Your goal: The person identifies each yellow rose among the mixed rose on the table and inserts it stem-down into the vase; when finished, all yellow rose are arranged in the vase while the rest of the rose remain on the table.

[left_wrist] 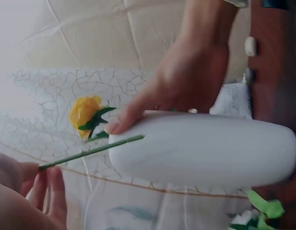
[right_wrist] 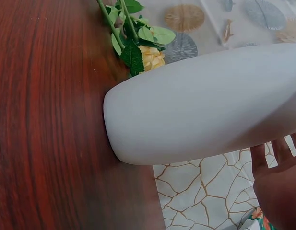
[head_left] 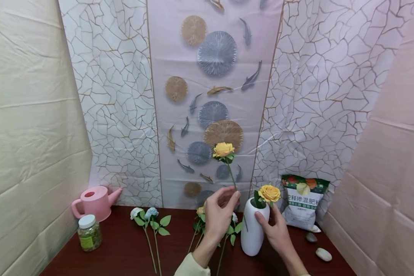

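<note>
While the lidded jar's [head_left: 89, 233] label, far left, is too small for me to read, my left grip [head_left: 221, 212] pinches one yellow rose [head_left: 223, 150] by its stem, presumably to aim the free end, which shows outside the white vase [head_left: 251, 241]. My right grip [head_left: 278, 232] holds that vase on the bench [head_left: 120, 253], likely to steady it; a second rose [head_left: 269, 193] shows at its mouth. Farther right, bag [head_left: 301, 219]: "掺混肥" legible.

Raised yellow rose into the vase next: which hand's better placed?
The left hand, probably: it pinches the raised yellow rose by its stem, lower end near the vase's mouth. The right hand is holding the vase.
</note>
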Available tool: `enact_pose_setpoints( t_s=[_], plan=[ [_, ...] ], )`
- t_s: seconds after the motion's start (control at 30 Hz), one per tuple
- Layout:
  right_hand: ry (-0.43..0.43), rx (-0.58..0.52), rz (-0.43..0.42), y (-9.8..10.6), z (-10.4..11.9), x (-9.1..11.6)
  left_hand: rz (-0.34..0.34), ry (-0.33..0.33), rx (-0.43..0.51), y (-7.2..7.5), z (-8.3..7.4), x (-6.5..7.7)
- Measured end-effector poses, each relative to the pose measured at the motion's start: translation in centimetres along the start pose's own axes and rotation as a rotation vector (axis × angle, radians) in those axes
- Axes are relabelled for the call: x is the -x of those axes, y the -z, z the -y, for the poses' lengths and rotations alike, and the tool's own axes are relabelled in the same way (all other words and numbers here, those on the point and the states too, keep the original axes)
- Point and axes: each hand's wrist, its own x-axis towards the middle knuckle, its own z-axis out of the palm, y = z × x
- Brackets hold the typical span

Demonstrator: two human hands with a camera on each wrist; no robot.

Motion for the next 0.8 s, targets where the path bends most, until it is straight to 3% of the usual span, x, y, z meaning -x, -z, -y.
enact_pose_setpoints(
  t_s=[0.2,0.33,0.43,0.57,0.8],
  plan=[
    [-0.005,-0.015,0.005,-0.1,0.1,0.0,-0.123,-0.082,-0.009,-1.6,-1.5,-2.3],
    [-0.008,-0.014,0.008,0.0,0.2,0.0,-0.15,-0.132,0.018,-2.1,-2.0,-3.6],
    [-0.012,-0.015,0.01,0.1,0.2,0.0,-0.132,-0.162,0.027,-2.5,-2.0,-3.9],
    [-0.017,-0.029,0.018,0.1,0.2,0.0,-0.09,-0.183,-0.042,-2.9,-1.4,-3.9],
    [-0.017,-0.038,0.028,0.1,0.1,-0.2,0.036,-0.121,-0.21,-3.4,0.6,-3.7]
  ],
)
